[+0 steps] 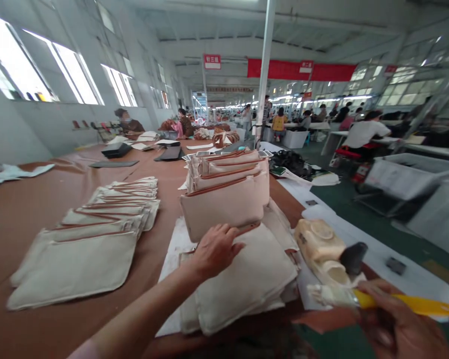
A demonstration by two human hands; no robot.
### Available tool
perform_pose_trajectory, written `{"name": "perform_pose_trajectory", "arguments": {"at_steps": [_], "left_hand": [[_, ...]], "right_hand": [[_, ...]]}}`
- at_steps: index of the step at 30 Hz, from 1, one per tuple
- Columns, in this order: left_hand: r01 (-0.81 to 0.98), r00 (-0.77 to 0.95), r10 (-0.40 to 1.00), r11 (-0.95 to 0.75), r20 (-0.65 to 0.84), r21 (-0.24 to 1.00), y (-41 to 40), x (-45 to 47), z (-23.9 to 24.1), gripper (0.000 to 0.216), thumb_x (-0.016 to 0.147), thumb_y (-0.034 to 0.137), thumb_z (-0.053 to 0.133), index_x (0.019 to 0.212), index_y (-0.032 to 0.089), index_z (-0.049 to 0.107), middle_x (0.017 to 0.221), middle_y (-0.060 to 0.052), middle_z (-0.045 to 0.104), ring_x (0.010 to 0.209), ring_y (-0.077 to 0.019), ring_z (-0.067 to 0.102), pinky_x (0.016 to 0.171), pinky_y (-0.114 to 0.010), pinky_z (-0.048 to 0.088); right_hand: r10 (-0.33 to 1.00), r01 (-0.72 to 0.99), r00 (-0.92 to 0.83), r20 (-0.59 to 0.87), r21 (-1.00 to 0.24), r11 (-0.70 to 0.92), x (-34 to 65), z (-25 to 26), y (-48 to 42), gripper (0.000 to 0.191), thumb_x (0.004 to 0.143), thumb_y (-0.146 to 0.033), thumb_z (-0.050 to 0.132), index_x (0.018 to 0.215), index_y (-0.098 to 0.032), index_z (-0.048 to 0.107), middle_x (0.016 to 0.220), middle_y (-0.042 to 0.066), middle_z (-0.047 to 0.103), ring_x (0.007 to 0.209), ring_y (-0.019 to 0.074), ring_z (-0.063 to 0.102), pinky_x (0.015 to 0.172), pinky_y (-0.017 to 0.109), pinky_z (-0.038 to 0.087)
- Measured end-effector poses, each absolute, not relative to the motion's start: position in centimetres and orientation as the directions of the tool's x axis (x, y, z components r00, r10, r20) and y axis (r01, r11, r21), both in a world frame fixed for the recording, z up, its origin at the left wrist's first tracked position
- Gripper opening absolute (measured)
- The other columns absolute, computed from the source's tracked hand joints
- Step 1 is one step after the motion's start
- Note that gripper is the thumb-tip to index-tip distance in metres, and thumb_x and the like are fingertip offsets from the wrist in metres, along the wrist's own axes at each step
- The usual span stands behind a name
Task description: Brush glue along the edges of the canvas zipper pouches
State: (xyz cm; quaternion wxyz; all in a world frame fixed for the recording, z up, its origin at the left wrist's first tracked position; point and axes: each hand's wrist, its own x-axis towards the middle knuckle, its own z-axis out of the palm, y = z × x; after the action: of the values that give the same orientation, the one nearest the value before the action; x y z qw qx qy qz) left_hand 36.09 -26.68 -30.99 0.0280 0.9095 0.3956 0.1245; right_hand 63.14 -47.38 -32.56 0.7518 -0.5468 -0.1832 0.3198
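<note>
My left hand (217, 250) is at the upper edge of a cream fabric pouch (247, 279) lying on a small stack. Its fingers bend over the brown-trimmed edge and its thumb lies on the front; the fingertips are partly hidden. Directly behind stand several upright cream pouches with brown zipper trim (224, 207). At the lower right, my right hand (400, 319) is closed around the yellow handle of a brush (376, 300), its pale bristles pointing left. Just beyond the brush sits a stained yellowish plastic container (318, 244) with an open mouth and a dark flap-like piece beside it.
A fanned row of cream pouches (93, 254) lies left on the brown table (164, 279). Dark flat pieces (115, 149) lie farther back. White bins (415, 174) stand right across the green floor. A pole (265, 65) rises behind the pouches; several people work in the background.
</note>
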Motion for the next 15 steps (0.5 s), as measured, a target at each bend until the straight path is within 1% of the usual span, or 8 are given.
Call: {"name": "perform_pose_trajectory", "arguments": {"at_steps": [2, 3, 4, 6, 8, 10, 13, 15], "left_hand": [[0.780, 0.572, 0.805, -0.593, 0.155, 0.201, -26.4, 40.5, -32.2, 0.031, 0.098, 0.044, 0.047, 0.111, 0.022, 0.065, 0.109, -0.009, 0.066, 0.102, -0.0255, 0.061, 0.089, -0.037, 0.047], [0.806, 0.536, 0.833, -0.553, 0.137, 0.209, -25.9, 42.1, -32.7, 0.032, 0.098, 0.044, 0.047, 0.108, 0.020, 0.066, 0.108, -0.010, 0.066, 0.099, -0.0260, 0.062, 0.086, -0.037, 0.048], [0.827, 0.507, 0.853, -0.521, 0.124, 0.211, -25.2, 43.3, -33.1, 0.033, 0.098, 0.043, 0.046, 0.105, 0.019, 0.067, 0.105, -0.012, 0.067, 0.096, -0.0266, 0.063, 0.083, -0.037, 0.048], [0.861, 0.447, 0.889, -0.458, 0.099, 0.220, -24.0, 44.9, -33.7, 0.032, 0.096, 0.042, 0.049, 0.099, 0.017, 0.069, 0.102, -0.013, 0.068, 0.095, -0.0278, 0.063, 0.082, -0.038, 0.049], [0.877, 0.410, 0.907, -0.421, 0.095, 0.232, -23.2, 45.7, -33.9, 0.029, 0.093, 0.040, 0.054, 0.097, 0.017, 0.070, 0.103, -0.013, 0.068, 0.099, -0.0286, 0.062, 0.083, -0.038, 0.048], [0.875, 0.400, 0.910, -0.414, 0.107, 0.252, -23.1, 46.0, -33.9, 0.023, 0.090, 0.036, 0.058, 0.097, 0.019, 0.071, 0.105, -0.011, 0.067, 0.102, -0.0277, 0.061, 0.084, -0.036, 0.047], [0.853, 0.410, 0.899, -0.438, 0.154, 0.286, -23.8, 46.0, -33.3, 0.015, 0.087, 0.031, 0.063, 0.096, 0.021, 0.071, 0.103, -0.007, 0.067, 0.098, -0.0235, 0.060, 0.081, -0.031, 0.046], [0.830, 0.425, 0.882, -0.470, 0.205, 0.301, -24.8, 45.8, -32.6, 0.011, 0.086, 0.029, 0.065, 0.093, 0.022, 0.070, 0.101, -0.005, 0.066, 0.096, -0.0213, 0.060, 0.080, -0.030, 0.046]], "right_hand": [[0.646, -0.376, 0.738, -0.194, -0.914, 0.155, 63.2, -32.5, -47.4, 0.038, 0.056, -0.043, 0.089, 0.070, -0.017, 0.064, 0.054, -0.002, 0.044, 0.037, 0.0051, 0.031, 0.030, 0.015, 0.024], [0.636, -0.405, 0.736, -0.234, -0.904, 0.136, 63.4, -32.8, -47.6, 0.039, 0.053, -0.043, 0.090, 0.070, -0.018, 0.065, 0.055, -0.002, 0.045, 0.038, 0.0056, 0.032, 0.030, 0.015, 0.025], [0.630, -0.415, 0.734, -0.253, -0.902, 0.122, 63.6, -33.2, -47.9, 0.039, 0.052, -0.044, 0.090, 0.070, -0.020, 0.066, 0.055, -0.002, 0.045, 0.038, 0.0064, 0.033, 0.030, 0.016, 0.025], [0.641, -0.416, 0.720, -0.266, -0.905, 0.092, 64.3, -34.0, -48.6, 0.034, 0.057, -0.045, 0.089, 0.072, -0.022, 0.068, 0.054, -0.001, 0.046, 0.039, 0.0086, 0.035, 0.030, 0.019, 0.027], [0.640, -0.386, 0.732, -0.234, -0.917, 0.106, 64.9, -34.6, -49.0, 0.029, 0.064, -0.045, 0.086, 0.070, -0.022, 0.068, 0.052, -0.001, 0.046, 0.038, 0.0105, 0.035, 0.029, 0.021, 0.028], [0.638, -0.333, 0.752, -0.169, -0.931, 0.146, 65.2, -34.7, -49.1, 0.028, 0.067, -0.044, 0.084, 0.067, -0.022, 0.067, 0.050, 0.000, 0.045, 0.039, 0.0113, 0.035, 0.030, 0.022, 0.029], [0.659, -0.281, 0.747, -0.088, -0.940, 0.192, 65.3, -34.2, -48.5, 0.026, 0.069, -0.041, 0.083, 0.069, -0.020, 0.067, 0.054, 0.000, 0.047, 0.042, 0.0110, 0.037, 0.032, 0.021, 0.031], [0.678, -0.299, 0.731, -0.072, -0.927, 0.225, 65.3, -33.8, -47.9, 0.026, 0.069, -0.039, 0.084, 0.072, -0.019, 0.067, 0.058, 0.000, 0.049, 0.045, 0.0098, 0.038, 0.035, 0.019, 0.032]]}}
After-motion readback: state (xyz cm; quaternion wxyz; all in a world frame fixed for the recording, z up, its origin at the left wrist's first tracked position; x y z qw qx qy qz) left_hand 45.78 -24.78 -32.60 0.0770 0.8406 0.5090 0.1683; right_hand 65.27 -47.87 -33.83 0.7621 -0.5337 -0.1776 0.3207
